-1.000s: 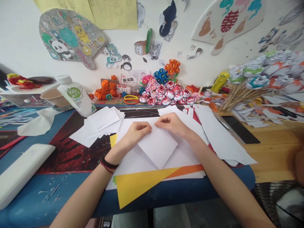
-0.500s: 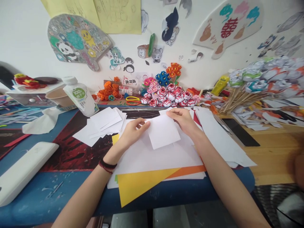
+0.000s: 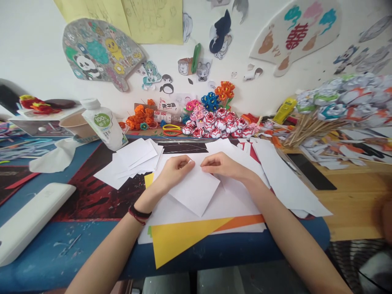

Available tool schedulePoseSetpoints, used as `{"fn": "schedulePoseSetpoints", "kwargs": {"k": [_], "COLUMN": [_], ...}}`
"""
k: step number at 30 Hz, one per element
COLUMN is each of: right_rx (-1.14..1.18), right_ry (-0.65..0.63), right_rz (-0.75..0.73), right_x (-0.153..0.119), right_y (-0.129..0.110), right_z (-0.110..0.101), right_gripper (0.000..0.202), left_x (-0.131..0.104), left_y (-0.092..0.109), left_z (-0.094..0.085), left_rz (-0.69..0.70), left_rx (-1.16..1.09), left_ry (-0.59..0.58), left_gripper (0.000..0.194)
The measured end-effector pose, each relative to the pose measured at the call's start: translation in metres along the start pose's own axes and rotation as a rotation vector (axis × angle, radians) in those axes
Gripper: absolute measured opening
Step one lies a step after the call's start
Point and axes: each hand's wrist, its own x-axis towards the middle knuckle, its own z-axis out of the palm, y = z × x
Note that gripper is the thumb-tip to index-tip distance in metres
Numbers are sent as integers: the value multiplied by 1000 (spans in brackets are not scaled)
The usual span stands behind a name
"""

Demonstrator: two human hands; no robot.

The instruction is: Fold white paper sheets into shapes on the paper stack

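A small white square of paper (image 3: 199,194) is turned cornerwise, one point facing me, just over a larger white sheet (image 3: 239,204). My left hand (image 3: 177,171) pinches its upper left edge between thumb and forefinger. Close by on the right, the thumb and fingertips of my right hand (image 3: 218,164) are closed at the paper's upper edge. Both hands partly hide the far corner. Below the large sheet, a yellow sheet (image 3: 174,241) and an orange sheet (image 3: 241,221) stick out. Loose white paper pieces (image 3: 134,157) are piled left of my left hand.
A white bottle (image 3: 102,124) stands behind the pile. Red and white paper flowers (image 3: 220,124) line the wall. On the right lie white strips (image 3: 284,179), a black phone-like slab (image 3: 312,170) and stick-mounted flowers (image 3: 343,98). A long white device (image 3: 36,220) lies at left.
The small square has moved down toward me and turned from nearly upright to cornerwise. My right hand has come left and lower, nearer to my left hand.
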Motion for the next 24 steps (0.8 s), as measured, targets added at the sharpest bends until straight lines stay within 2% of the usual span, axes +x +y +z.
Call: {"fn": "schedulePoseSetpoints", "kwargs": {"k": [5, 8, 10, 12, 14, 16, 20, 24], "right_rx": [-42, -50, -60, -67, -43, 19, 62, 4], "right_ry": [38, 27, 33, 100, 198, 236, 176, 289], "right_rz": [-38, -55, -40, -28, -52, -92, -93, -62], "right_x": [6, 3, 0, -3, -4, -3, 2, 7], "right_y": [6, 5, 3, 2, 1, 1, 4, 11], "right_z": [2, -3, -9, -14, -15, -12, -3, -2], "right_gripper": [14, 9, 9, 11, 15, 25, 48, 45], "left_x": [-1, -2, -2, -1, 0, 2, 3, 1], "left_y": [6, 9, 9, 6, 2, -1, 0, 5], "left_z": [3, -10, -26, -41, -50, -48, -23, -5], "left_rz": [15, -9, -59, -80, -70, -89, -96, -94], "left_rx": [21, -56, -174, -317, -412, -447, -405, -454], "left_ry": [14, 50, 203, 454, 565, 554, 434, 318], "left_gripper": [32, 29, 25, 24, 26, 27, 29, 29]}}
